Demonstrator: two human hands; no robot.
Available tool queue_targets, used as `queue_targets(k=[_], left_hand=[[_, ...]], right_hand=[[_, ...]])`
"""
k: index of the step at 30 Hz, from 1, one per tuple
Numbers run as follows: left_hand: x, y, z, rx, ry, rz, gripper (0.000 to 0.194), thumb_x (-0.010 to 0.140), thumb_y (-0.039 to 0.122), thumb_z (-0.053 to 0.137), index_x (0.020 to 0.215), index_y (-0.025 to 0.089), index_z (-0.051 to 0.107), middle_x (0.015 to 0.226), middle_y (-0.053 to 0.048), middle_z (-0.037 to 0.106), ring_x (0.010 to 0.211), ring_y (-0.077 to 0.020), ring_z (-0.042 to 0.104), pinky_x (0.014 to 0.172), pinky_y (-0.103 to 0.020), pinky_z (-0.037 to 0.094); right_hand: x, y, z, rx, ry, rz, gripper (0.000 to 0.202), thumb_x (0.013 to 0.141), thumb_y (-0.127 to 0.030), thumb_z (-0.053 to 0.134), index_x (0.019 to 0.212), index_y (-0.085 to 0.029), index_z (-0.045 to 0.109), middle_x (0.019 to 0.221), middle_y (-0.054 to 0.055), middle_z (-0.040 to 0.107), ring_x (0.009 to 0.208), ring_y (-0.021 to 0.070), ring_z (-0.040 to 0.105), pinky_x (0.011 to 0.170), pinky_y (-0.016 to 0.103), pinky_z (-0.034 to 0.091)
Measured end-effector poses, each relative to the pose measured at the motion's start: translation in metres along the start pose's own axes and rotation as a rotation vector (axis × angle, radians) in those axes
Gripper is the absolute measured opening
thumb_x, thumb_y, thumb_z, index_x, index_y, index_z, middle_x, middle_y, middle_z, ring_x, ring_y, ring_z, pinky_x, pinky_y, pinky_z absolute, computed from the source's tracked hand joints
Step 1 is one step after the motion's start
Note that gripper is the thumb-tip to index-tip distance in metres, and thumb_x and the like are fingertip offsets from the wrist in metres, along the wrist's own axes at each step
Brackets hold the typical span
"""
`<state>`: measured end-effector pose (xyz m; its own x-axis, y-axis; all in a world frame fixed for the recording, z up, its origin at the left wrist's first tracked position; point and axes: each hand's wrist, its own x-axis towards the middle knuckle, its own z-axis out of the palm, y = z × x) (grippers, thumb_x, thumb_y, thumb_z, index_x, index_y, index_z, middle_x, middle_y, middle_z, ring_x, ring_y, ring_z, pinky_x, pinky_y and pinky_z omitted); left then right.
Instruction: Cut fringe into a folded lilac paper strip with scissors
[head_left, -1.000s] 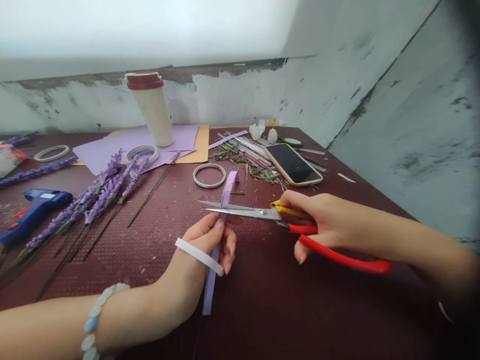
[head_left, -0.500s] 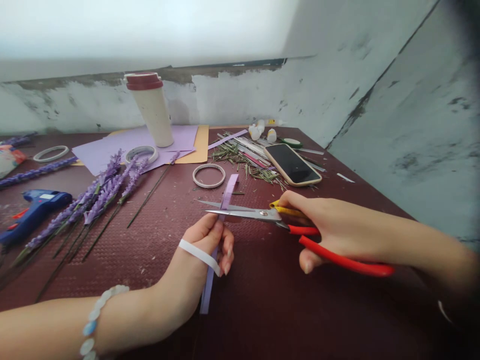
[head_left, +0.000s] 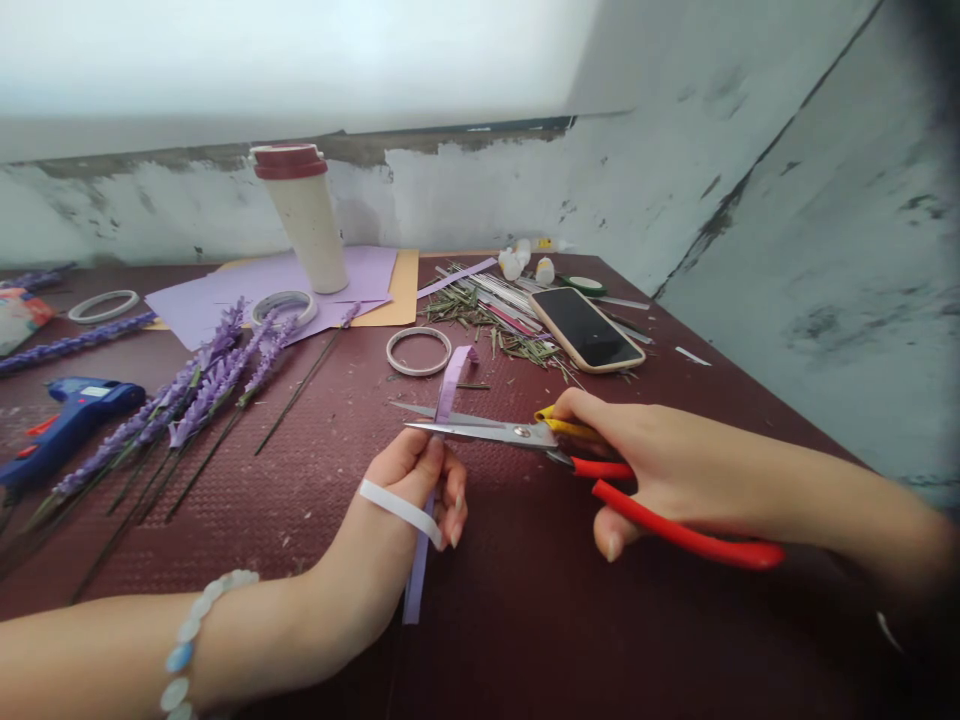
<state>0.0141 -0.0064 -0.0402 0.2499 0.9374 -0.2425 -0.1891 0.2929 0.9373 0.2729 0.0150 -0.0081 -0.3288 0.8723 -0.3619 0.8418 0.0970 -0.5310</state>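
My left hand (head_left: 409,485) pinches a narrow purple paper strip (head_left: 454,378) between thumb and fingers. The strip's top end sticks up and curls to the right; its lower end hangs below the hand. A white band (head_left: 397,510) runs across the back of this hand. My right hand (head_left: 637,455) grips scissors (head_left: 517,432) with red handles and a yellow wrapping at one loop. Their slightly parted blades point left and lie across the strip, just above my left fingertips. Whether the edges press into the paper I cannot tell.
Purple paper flowers (head_left: 202,390) on stems and a blue glue gun (head_left: 82,415) lie at left. A lidded cup (head_left: 309,225) stands on purple paper sheets (head_left: 195,295). A tape roll (head_left: 418,352), stem clippings (head_left: 480,310) and a phone (head_left: 586,328) lie behind the hands.
The strip's upper end, straighter before, now curls over to the right. The scissors have shifted slightly left and down along the strip. My left hand has hardly moved.
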Motion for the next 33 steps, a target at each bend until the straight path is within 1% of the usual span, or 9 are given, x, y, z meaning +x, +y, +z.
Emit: queue_targets(k=[6, 9, 13, 19, 23, 25, 28, 31, 33], left_hand=[[0.0009, -0.0006, 0.0006, -0.012, -0.016, 0.011, 0.035, 0.101, 0.031, 0.071, 0.069, 0.02, 0.063, 0.057, 0.004, 0.06, 0.046, -0.0081, 0.049, 0.052, -0.02, 0.038], [0.0009, -0.0005, 0.0007, -0.01, -0.011, 0.013, 0.034, 0.101, 0.031, 0.071, 0.069, 0.02, 0.064, 0.057, 0.003, 0.06, 0.046, -0.0082, 0.05, 0.052, -0.02, 0.04], [0.0005, -0.0008, 0.0002, -0.014, -0.015, 0.005, 0.034, 0.099, 0.032, 0.073, 0.069, 0.02, 0.064, 0.057, 0.004, 0.06, 0.046, -0.008, 0.051, 0.052, -0.02, 0.04], [0.0008, -0.0016, -0.0022, -0.052, -0.027, 0.005, 0.031, 0.094, 0.03, 0.077, 0.069, 0.02, 0.063, 0.059, 0.005, 0.062, 0.044, -0.0063, 0.05, 0.05, -0.019, 0.039], [0.0011, -0.0016, -0.0017, -0.045, -0.022, 0.003, 0.029, 0.094, 0.029, 0.076, 0.069, 0.02, 0.064, 0.059, 0.005, 0.062, 0.044, -0.0063, 0.051, 0.05, -0.019, 0.04], [0.0016, -0.0019, -0.0009, -0.041, -0.017, 0.004, 0.03, 0.094, 0.03, 0.076, 0.069, 0.019, 0.064, 0.058, 0.005, 0.062, 0.045, -0.0066, 0.052, 0.05, -0.019, 0.04], [0.0021, -0.0019, -0.0007, -0.037, -0.012, 0.003, 0.032, 0.096, 0.032, 0.077, 0.069, 0.019, 0.064, 0.058, 0.004, 0.062, 0.046, -0.0069, 0.052, 0.05, -0.018, 0.041], [0.0017, -0.001, -0.0013, -0.037, -0.004, 0.008, 0.035, 0.097, 0.035, 0.078, 0.069, 0.019, 0.065, 0.057, 0.004, 0.062, 0.047, -0.0072, 0.053, 0.051, -0.018, 0.041], [0.0013, -0.0004, -0.0012, -0.043, 0.013, 0.01, 0.035, 0.097, 0.036, 0.079, 0.069, 0.019, 0.065, 0.056, 0.004, 0.061, 0.047, -0.0073, 0.052, 0.051, -0.018, 0.041]], right_hand=[[0.0001, -0.0007, 0.0025, 0.042, -0.014, -0.019, 0.061, 0.065, -0.055, 0.099, 0.094, -0.032, 0.05, 0.084, -0.005, 0.069, 0.079, 0.0292, 0.068, 0.066, 0.037, 0.055], [-0.0004, -0.0011, 0.0027, 0.118, -0.025, -0.023, 0.059, 0.066, -0.052, 0.098, 0.092, -0.032, 0.049, 0.081, -0.007, 0.065, 0.077, 0.0262, 0.066, 0.065, 0.033, 0.051], [0.0002, -0.0001, 0.0029, 0.112, 0.012, -0.04, 0.058, 0.064, -0.05, 0.097, 0.092, -0.032, 0.05, 0.079, -0.007, 0.062, 0.076, 0.0262, 0.064, 0.064, 0.033, 0.048], [0.0026, 0.0033, 0.0014, 0.041, 0.014, -0.062, 0.053, 0.071, -0.05, 0.092, 0.091, -0.032, 0.047, 0.076, -0.007, 0.061, 0.072, 0.0252, 0.061, 0.062, 0.034, 0.043], [0.0015, 0.0027, 0.0003, 0.029, 0.004, -0.056, 0.049, 0.074, -0.052, 0.091, 0.093, -0.032, 0.05, 0.078, -0.007, 0.064, 0.073, 0.0251, 0.062, 0.064, 0.034, 0.046], [0.0005, 0.0021, 0.0004, 0.016, 0.025, -0.043, 0.054, 0.071, -0.054, 0.093, 0.095, -0.032, 0.049, 0.081, -0.006, 0.067, 0.076, 0.0266, 0.065, 0.066, 0.036, 0.05], [-0.0003, 0.0022, 0.0017, -0.009, 0.038, -0.007, 0.063, 0.064, -0.055, 0.097, 0.1, -0.033, 0.051, 0.095, -0.002, 0.076, 0.086, 0.0327, 0.073, 0.072, 0.043, 0.06], [-0.0001, 0.0023, 0.0031, -0.014, 0.019, 0.023, 0.065, 0.063, -0.055, 0.097, 0.105, -0.033, 0.054, 0.111, 0.003, 0.081, 0.101, 0.0397, 0.078, 0.082, 0.051, 0.066], [0.0002, 0.0013, 0.0034, -0.032, 0.021, 0.036, 0.064, 0.062, -0.056, 0.096, 0.106, -0.032, 0.055, 0.116, 0.005, 0.082, 0.106, 0.0432, 0.079, 0.084, 0.055, 0.067]])
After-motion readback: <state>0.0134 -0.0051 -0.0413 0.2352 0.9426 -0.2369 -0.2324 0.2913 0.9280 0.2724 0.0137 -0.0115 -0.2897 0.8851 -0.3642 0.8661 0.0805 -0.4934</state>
